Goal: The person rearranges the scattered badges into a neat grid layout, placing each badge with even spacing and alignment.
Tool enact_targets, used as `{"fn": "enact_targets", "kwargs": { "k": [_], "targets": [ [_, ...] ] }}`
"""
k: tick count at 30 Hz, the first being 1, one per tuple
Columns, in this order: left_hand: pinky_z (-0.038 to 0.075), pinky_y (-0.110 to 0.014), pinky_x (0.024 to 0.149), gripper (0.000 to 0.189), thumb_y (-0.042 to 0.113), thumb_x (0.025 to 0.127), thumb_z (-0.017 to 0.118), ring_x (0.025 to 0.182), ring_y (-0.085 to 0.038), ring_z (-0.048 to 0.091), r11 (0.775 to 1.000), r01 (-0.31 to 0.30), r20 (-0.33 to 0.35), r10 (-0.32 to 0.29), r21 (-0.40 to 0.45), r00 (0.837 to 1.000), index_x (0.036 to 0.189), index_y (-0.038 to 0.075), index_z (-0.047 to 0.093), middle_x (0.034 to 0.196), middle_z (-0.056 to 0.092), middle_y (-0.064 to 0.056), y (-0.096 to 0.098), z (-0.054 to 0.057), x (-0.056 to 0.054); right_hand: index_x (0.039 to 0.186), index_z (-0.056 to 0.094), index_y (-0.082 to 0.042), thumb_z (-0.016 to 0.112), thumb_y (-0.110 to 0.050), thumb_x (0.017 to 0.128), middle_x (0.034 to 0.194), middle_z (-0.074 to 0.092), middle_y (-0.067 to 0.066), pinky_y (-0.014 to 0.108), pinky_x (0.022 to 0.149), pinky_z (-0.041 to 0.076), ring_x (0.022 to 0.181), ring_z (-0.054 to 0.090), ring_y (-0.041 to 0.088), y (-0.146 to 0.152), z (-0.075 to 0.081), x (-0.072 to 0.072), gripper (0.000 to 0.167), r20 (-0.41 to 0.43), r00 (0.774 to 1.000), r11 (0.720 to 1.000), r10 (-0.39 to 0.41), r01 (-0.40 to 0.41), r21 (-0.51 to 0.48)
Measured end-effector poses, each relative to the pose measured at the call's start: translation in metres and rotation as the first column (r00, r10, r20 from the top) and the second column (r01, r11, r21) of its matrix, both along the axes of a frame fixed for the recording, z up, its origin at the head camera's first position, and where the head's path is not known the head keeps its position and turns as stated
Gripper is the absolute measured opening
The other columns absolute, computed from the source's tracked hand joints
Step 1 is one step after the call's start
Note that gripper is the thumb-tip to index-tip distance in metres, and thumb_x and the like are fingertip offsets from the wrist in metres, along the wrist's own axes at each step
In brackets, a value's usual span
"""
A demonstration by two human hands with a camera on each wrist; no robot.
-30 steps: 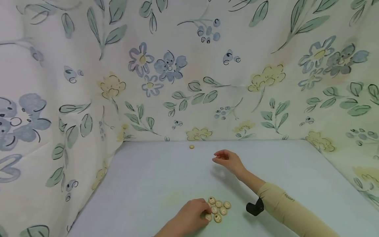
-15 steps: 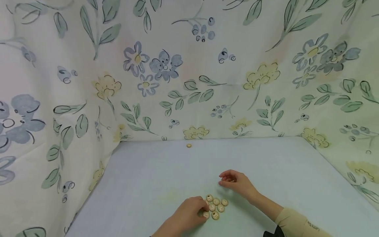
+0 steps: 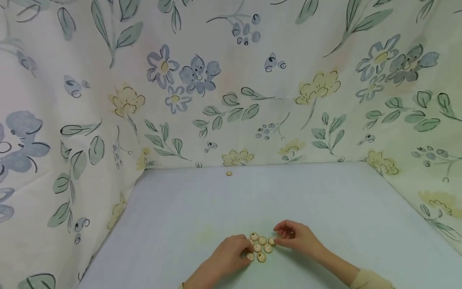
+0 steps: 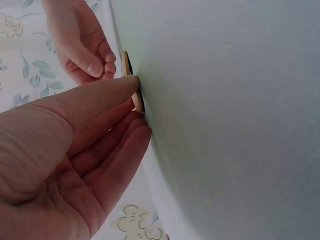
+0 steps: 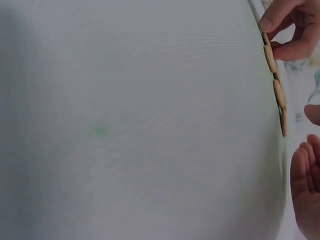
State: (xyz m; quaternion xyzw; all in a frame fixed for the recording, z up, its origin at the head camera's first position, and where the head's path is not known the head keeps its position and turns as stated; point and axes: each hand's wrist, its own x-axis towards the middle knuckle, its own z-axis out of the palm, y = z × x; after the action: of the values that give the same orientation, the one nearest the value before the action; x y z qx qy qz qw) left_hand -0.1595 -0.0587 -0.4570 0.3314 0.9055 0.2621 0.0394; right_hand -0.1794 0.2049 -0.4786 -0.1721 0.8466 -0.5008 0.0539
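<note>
Several small round wooden discs (image 3: 257,247) with dark marks lie in a tight cluster on the white table, seen edge-on as wooden discs (image 5: 279,93) in the right wrist view. My left hand (image 3: 231,255) is at the cluster's left side, curled fingers and thumb around the edge discs. In the left wrist view the thumb presses a disc edge (image 4: 139,102), with fingertips down at the table. Loosely curled, my right hand (image 3: 299,237) hovers at the right side. Its thumb overlaps the rightmost disc (image 3: 272,241) in the head view; the right wrist view shows a gap.
One lone disc (image 3: 229,173) lies far back on the white table (image 3: 173,212), near its rear edge. A floral cloth (image 3: 270,100) hangs behind the table and along both sides.
My right hand has come from the back of the table, down toward the right side of the cluster. The left hand stays at the cluster. The head view shifts slightly.
</note>
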Motion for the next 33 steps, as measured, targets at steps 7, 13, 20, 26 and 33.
{"fn": "enact_targets", "kwargs": {
  "k": [7, 13, 20, 26, 33],
  "targets": [
    [0.043, -0.017, 0.070, 0.014, 0.008, 0.076, 0.078, 0.073, 0.002, 0.049, 1.000, -0.001, 0.013, 0.001, 0.004, 1.000, 0.087, 0.015, 0.072, 0.080, 0.057, 0.014, 0.001, 0.000, -0.001, 0.104, 0.067, -0.008, 0.081, -0.022, 0.079, 0.089, 0.062, 0.001, 0.022, 0.069, 0.050, 0.079, 0.057, 0.010, 0.001, -0.007, 0.006, 0.033, -0.047, 0.999, 1.000, 0.017, -0.017, 0.003],
    [0.042, -0.017, 0.069, 0.014, 0.007, 0.076, 0.078, 0.072, 0.002, 0.048, 1.000, 0.003, 0.006, -0.003, 0.018, 1.000, 0.087, 0.015, 0.072, 0.080, 0.058, 0.013, 0.001, 0.001, -0.001, 0.104, 0.067, -0.010, 0.081, -0.022, 0.079, 0.092, 0.063, -0.001, 0.022, 0.067, 0.050, 0.078, 0.057, 0.011, -0.003, -0.013, 0.006, 0.032, -0.126, 0.991, 0.999, 0.045, -0.043, 0.016],
    [0.043, -0.016, 0.069, 0.015, 0.007, 0.076, 0.078, 0.072, 0.003, 0.048, 1.000, 0.000, 0.014, 0.000, 0.017, 1.000, 0.087, 0.014, 0.073, 0.081, 0.058, 0.013, -0.001, 0.002, 0.000, 0.101, 0.066, -0.012, 0.082, -0.021, 0.079, 0.088, 0.062, -0.004, 0.022, 0.063, 0.048, 0.075, 0.056, 0.013, -0.006, -0.017, 0.006, 0.029, -0.234, 0.969, 0.997, 0.075, -0.069, 0.037],
    [0.042, -0.016, 0.069, 0.015, 0.007, 0.076, 0.078, 0.072, 0.003, 0.047, 1.000, 0.002, 0.009, -0.002, 0.018, 1.000, 0.087, 0.015, 0.072, 0.081, 0.057, 0.014, -0.001, 0.003, 0.000, 0.100, 0.066, -0.014, 0.081, -0.023, 0.079, 0.086, 0.060, -0.007, 0.022, 0.063, 0.048, 0.074, 0.055, 0.009, -0.007, -0.016, 0.007, 0.027, -0.239, 0.968, 0.996, 0.071, -0.055, 0.075],
    [0.042, -0.016, 0.068, 0.014, 0.009, 0.076, 0.078, 0.071, 0.003, 0.046, 1.000, 0.004, 0.019, -0.004, 0.013, 1.000, 0.088, 0.015, 0.072, 0.080, 0.056, 0.014, -0.001, 0.001, -0.001, 0.100, 0.067, -0.012, 0.081, -0.025, 0.080, 0.086, 0.060, -0.006, 0.022, 0.064, 0.047, 0.075, 0.054, 0.009, -0.008, -0.015, 0.007, 0.027, -0.177, 0.983, 0.995, 0.054, -0.039, 0.087]
  ]
}}
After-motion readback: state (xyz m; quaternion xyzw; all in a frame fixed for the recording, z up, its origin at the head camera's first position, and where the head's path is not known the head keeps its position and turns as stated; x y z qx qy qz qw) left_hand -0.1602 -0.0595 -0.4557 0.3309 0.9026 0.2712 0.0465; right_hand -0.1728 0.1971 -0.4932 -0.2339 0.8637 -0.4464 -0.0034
